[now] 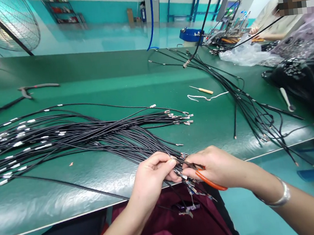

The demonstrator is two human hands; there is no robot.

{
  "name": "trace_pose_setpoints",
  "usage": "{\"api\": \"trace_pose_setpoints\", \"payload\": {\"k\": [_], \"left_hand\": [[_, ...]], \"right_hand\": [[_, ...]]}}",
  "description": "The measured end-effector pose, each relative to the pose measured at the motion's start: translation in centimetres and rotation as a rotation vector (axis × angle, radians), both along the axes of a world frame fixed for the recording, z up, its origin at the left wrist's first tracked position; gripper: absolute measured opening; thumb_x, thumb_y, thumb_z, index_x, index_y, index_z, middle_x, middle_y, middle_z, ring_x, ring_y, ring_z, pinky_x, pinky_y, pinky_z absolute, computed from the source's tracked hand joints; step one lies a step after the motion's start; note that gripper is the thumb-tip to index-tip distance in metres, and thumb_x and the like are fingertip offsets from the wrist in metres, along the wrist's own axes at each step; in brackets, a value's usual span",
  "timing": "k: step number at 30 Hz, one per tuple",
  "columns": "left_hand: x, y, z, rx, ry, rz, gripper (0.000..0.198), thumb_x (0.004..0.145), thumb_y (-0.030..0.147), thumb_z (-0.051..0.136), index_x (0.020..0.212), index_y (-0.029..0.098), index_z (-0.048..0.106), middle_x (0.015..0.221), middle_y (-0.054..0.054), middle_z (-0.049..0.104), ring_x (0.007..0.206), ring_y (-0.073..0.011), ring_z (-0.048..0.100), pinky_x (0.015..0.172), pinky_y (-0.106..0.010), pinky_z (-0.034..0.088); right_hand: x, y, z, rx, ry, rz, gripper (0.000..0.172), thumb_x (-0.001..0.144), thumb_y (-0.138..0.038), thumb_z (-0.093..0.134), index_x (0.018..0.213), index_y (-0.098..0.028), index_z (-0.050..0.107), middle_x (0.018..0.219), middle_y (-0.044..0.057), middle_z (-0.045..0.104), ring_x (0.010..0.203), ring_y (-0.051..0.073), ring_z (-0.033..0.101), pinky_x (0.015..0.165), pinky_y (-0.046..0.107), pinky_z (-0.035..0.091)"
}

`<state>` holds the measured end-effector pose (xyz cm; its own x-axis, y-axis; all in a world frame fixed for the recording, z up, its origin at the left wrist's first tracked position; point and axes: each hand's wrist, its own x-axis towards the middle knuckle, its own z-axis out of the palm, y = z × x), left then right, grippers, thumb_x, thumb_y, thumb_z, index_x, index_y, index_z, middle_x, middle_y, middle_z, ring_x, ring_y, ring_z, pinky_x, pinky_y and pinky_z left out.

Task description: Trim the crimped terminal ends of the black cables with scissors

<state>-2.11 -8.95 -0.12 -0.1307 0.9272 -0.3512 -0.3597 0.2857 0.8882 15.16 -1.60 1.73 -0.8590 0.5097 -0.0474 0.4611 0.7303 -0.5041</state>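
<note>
At the table's near edge, my left hand (pixel 152 174) pinches a black cable close to its end, thumb against fingers. My right hand (pixel 219 166) is closed around a hand tool with orange handles (pixel 212 182), which look like those of pliers or cutters. Its jaws, beside the left fingertips, are mostly hidden. Around and below both hands lie several cable ends with metal terminals (pixel 190 183), some hanging over the edge above my lap. They belong to a large bundle of black cables (pixel 110 131) with white labels, stretching to the left.
Cutters with grey and black handles (pixel 25 92) lie at the left back. A wooden-handled pick (pixel 205 90) and a white tie (pixel 213 97) lie mid-table. More black cables (pixel 235 90) spread right, near a plastic bag (pixel 248 56). Another person (pixel 273 23) sits at the far right.
</note>
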Motion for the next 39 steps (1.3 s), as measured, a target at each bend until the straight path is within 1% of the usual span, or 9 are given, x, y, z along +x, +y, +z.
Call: {"api": "trace_pose_setpoints", "payload": {"k": [4,6,9,14,20,25,28,34,39], "left_hand": [[-0.3,-0.1,0.1,0.003,0.014,-0.012,0.015,0.071,0.026,0.071,0.071,0.014,0.062,0.046,0.003,0.059,0.042,-0.0121,0.061,0.048,-0.020,0.049],[-0.4,-0.1,0.3,-0.004,0.012,-0.018,0.017,0.072,0.029,0.070,0.073,0.013,0.063,0.047,0.003,0.060,0.038,-0.0112,0.059,0.042,-0.019,0.047],[-0.2,0.3,0.9,-0.027,-0.044,-0.024,0.022,0.071,0.033,0.071,0.073,0.013,0.062,0.048,0.003,0.058,0.032,-0.0099,0.053,0.034,-0.018,0.043],[0.5,1.6,1.8,-0.012,-0.156,-0.033,0.020,0.073,0.031,0.070,0.071,0.013,0.061,0.046,0.003,0.055,0.029,-0.0092,0.050,0.030,-0.018,0.041],[0.4,3.1,1.3,0.060,-0.428,-0.008,0.016,0.081,0.020,0.063,0.093,0.010,0.067,0.073,-0.004,0.064,0.057,-0.0096,0.058,0.046,-0.019,0.050],[0.3,4.0,0.4,0.049,-0.450,-0.024,0.014,0.076,0.019,0.070,0.086,0.009,0.069,0.076,-0.007,0.069,0.073,-0.0133,0.066,0.072,-0.022,0.055],[0.4,4.0,0.5,0.025,-0.441,0.028,0.014,0.072,0.020,0.074,0.081,0.009,0.071,0.075,-0.007,0.071,0.071,-0.0146,0.068,0.076,-0.026,0.056],[0.8,3.9,0.7,-0.005,-0.431,0.053,0.013,0.069,0.020,0.076,0.075,0.010,0.071,0.073,-0.006,0.072,0.068,-0.0142,0.069,0.070,-0.024,0.058],[0.9,4.0,0.8,-0.020,-0.419,0.066,0.015,0.069,0.022,0.077,0.074,0.010,0.070,0.072,-0.006,0.072,0.067,-0.0139,0.068,0.068,-0.024,0.058]], "right_hand": [[0.1,0.3,0.1,-0.152,0.049,-0.046,0.029,0.090,-0.036,0.050,0.071,-0.017,0.061,0.056,-0.004,0.051,0.051,0.008,0.040,0.052,0.021,0.032],[0.1,0.4,0.2,-0.287,0.098,-0.163,0.025,0.086,-0.040,0.057,0.076,-0.018,0.063,0.053,-0.005,0.047,0.049,0.008,0.039,0.049,0.021,0.030],[-0.4,0.4,0.4,-0.548,0.282,-0.358,0.024,0.077,-0.039,0.067,0.085,-0.018,0.060,0.059,-0.005,0.051,0.052,0.008,0.044,0.049,0.020,0.036],[-1.8,0.9,0.4,-0.748,0.590,-0.438,0.026,0.074,-0.035,0.071,0.085,-0.017,0.054,0.072,-0.002,0.057,0.059,0.009,0.052,0.058,0.022,0.043],[-2.2,2.4,-0.4,-0.965,0.687,-0.443,0.026,0.077,-0.036,0.069,0.083,-0.016,0.053,0.068,-0.001,0.062,0.053,0.007,0.052,0.050,0.021,0.042],[-1.2,2.7,-0.3,-0.956,0.720,-0.453,0.031,0.079,-0.038,0.068,0.095,-0.017,0.052,0.067,-0.001,0.063,0.054,0.009,0.055,0.051,0.022,0.045],[0.2,2.2,0.4,-0.915,0.672,-0.443,0.033,0.085,-0.046,0.059,0.097,-0.016,0.052,0.067,0.000,0.062,0.049,0.009,0.054,0.047,0.021,0.045],[2.2,1.0,0.3,-1.085,0.231,-0.275,0.043,0.085,-0.054,0.054,0.097,-0.013,0.063,0.051,-0.003,0.056,0.035,0.006,0.048,0.035,0.015,0.037],[1.7,1.1,-0.3,-1.052,0.199,-0.301,0.047,0.084,-0.058,0.052,0.093,-0.013,0.065,0.048,-0.004,0.054,0.033,0.005,0.043,0.033,0.014,0.033]]}}
